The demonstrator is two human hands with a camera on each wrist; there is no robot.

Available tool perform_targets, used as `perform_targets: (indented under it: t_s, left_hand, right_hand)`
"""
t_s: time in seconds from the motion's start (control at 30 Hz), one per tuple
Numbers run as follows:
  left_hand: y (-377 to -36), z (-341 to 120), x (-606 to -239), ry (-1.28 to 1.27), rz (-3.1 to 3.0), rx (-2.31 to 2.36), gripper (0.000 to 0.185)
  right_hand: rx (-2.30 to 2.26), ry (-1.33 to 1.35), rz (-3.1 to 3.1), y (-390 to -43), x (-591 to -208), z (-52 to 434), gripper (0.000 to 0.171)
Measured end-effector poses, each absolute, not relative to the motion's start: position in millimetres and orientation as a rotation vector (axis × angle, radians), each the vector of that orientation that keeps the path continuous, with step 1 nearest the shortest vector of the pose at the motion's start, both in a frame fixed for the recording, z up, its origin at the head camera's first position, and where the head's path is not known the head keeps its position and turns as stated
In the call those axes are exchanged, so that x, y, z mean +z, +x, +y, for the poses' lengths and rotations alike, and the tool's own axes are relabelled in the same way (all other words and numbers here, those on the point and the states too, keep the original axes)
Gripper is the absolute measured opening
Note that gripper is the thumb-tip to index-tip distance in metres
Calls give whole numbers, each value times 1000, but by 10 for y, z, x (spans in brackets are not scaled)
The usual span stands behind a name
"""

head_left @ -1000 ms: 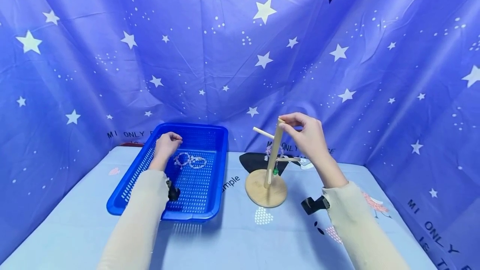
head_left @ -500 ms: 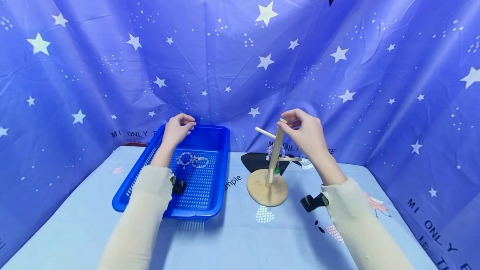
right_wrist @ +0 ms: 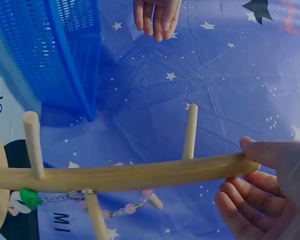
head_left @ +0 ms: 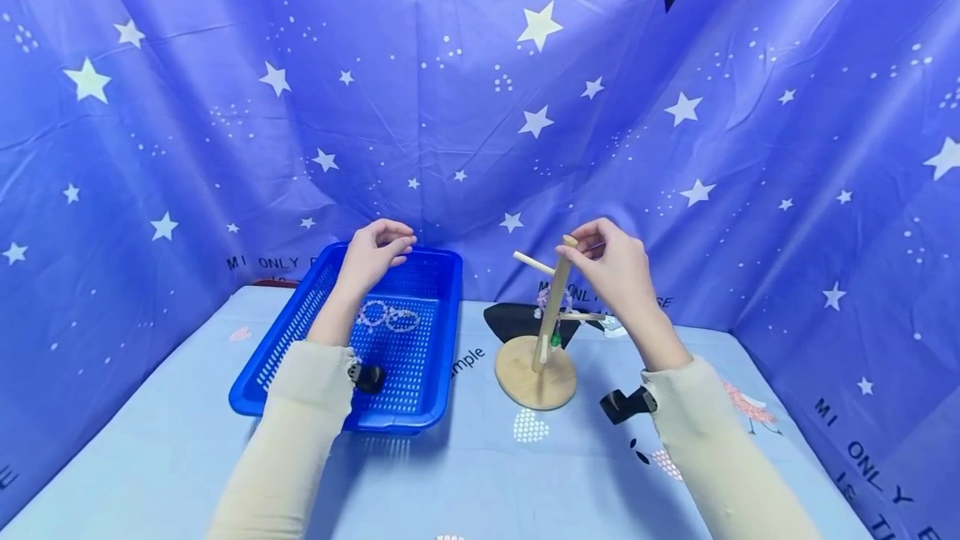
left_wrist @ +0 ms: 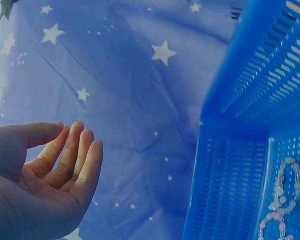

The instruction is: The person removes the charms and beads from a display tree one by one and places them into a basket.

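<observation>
Backdrop: blue cloth (head_left: pixel 465 107) printed with white stars — draped behind and at both sides; light-blue tablecloth (head_left: pixel 150 457) below.

Staged booth: starry cloth backdrop (head_left: pixel 450 107)

right hand (right_wrist: pixel 270 195) at the wooden stand's (right_wrist: pixel 120 175) post tip
</observation>
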State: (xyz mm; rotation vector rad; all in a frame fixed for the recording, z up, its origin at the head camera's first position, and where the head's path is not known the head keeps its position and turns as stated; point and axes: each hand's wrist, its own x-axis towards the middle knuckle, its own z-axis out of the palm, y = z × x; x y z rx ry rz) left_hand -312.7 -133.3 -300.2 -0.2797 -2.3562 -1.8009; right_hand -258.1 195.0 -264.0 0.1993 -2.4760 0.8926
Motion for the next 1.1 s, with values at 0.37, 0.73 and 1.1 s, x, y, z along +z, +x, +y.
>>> perform_targets:
  t_s: [0.37,0.73,1.1]
  left_hand:
    - [-2935,-1156,-2961,-392,-2280,-1902,28]
    - [-2816,-979,-3014,-417,-2279,-1941,26]
    - [-2761,-888,-3115,-432,-2276,-1964,25]
  right_hand:
    - [966,238,-2477,-2528,-2934,2113,26]
    - [1026,249,-2418,-2579,-3045,2078,27]
    - [1086,252,-2395,-2600,-3067,2016,24]
